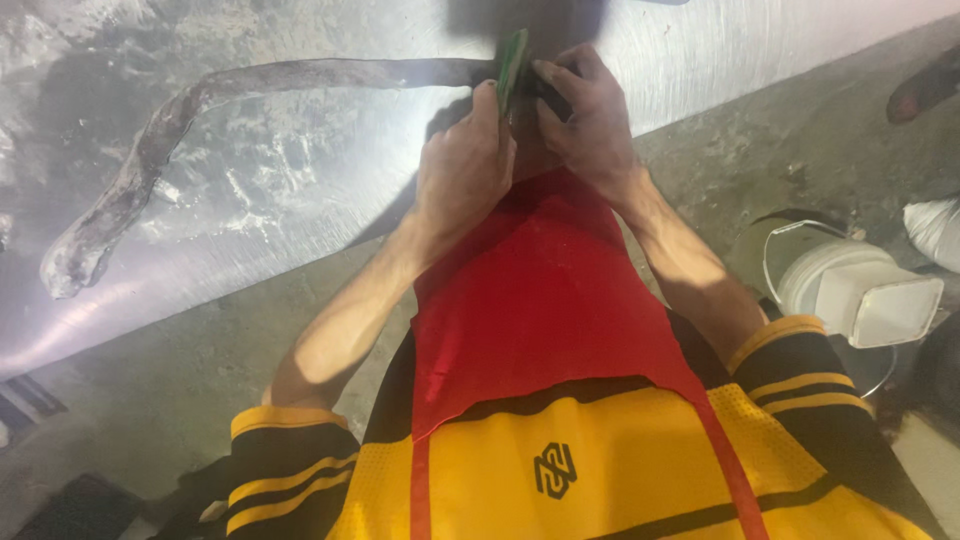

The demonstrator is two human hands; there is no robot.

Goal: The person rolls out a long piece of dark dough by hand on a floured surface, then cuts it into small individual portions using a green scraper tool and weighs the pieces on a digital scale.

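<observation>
Hands close together at metal sheet (300, 170) edge. Left hand (465, 170) fingers curled tight on green pad (513, 62), forearm angled up. Right hand (590, 120) fingers clamped on dark object (548, 92) just beside pad, wrist bent inward. White bucket (850, 290) at right.

A white bucket (835, 285) with a wire handle stands on the grey concrete floor (180, 370) at the right. Just past it lies a white sack (935, 228). A red apron (545, 300) hangs over a yellow-and-black striped shirt (600, 460).
</observation>
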